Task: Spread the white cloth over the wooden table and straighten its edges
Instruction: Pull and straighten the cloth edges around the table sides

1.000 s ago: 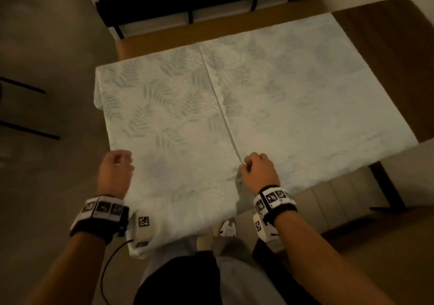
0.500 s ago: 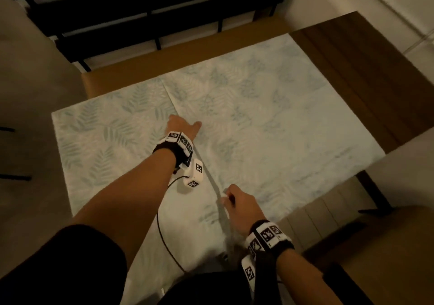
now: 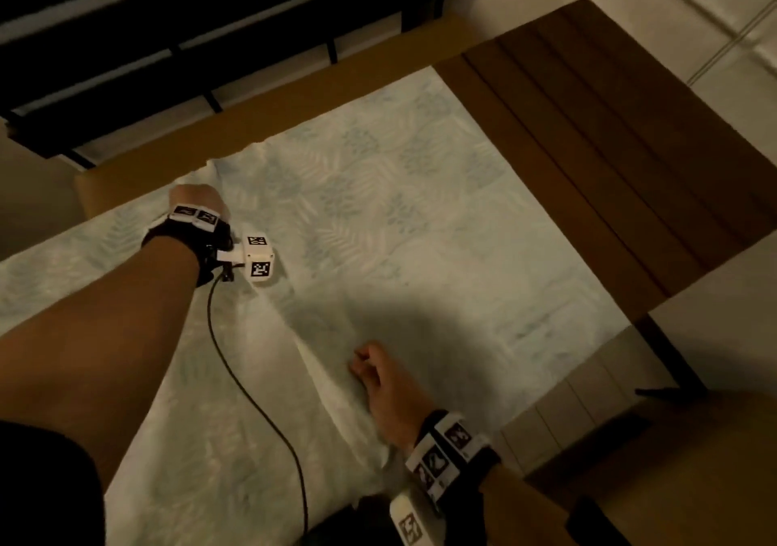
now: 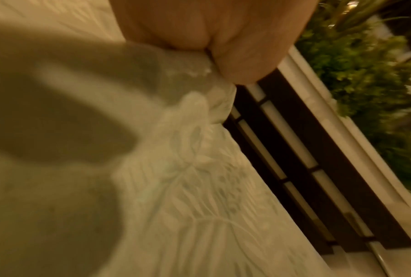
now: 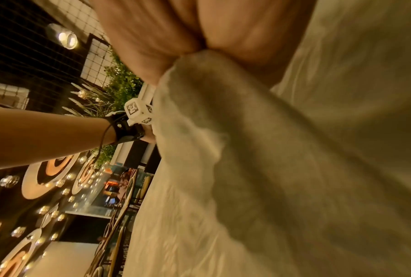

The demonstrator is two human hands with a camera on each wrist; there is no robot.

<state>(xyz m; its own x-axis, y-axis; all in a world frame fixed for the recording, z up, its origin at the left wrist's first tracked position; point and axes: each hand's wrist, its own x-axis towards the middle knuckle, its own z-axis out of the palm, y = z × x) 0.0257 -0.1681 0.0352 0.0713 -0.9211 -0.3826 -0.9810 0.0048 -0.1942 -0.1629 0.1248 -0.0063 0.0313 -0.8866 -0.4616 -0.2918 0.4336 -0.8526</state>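
A white cloth (image 3: 399, 217) with a faint leaf print lies on the wooden table (image 3: 609, 146), whose right side is bare dark wood. A raised crease runs across the cloth from the far edge to the near edge. My left hand (image 3: 194, 198) is stretched out to the crease's far end. In the left wrist view its fingers (image 4: 235, 56) pinch the bunched cloth (image 4: 199, 187) edge. My right hand (image 3: 372, 367) holds the crease near the front edge. The right wrist view shows it (image 5: 199, 37) gripping a gathered ridge of cloth (image 5: 294, 168).
A black slatted bench (image 3: 210, 19) stands behind the table's far edge. Pale floor lies to the right, and a brown seat (image 3: 651, 474) sits at the lower right. A black cable (image 3: 252, 390) trails from my left wrist over the cloth. Green plants (image 4: 353, 75) stand beyond the bench.
My left hand left the cloth's near left corner, reached across along the crease to the far edge and closed on the cloth there. My right hand kept its hold at the near end.
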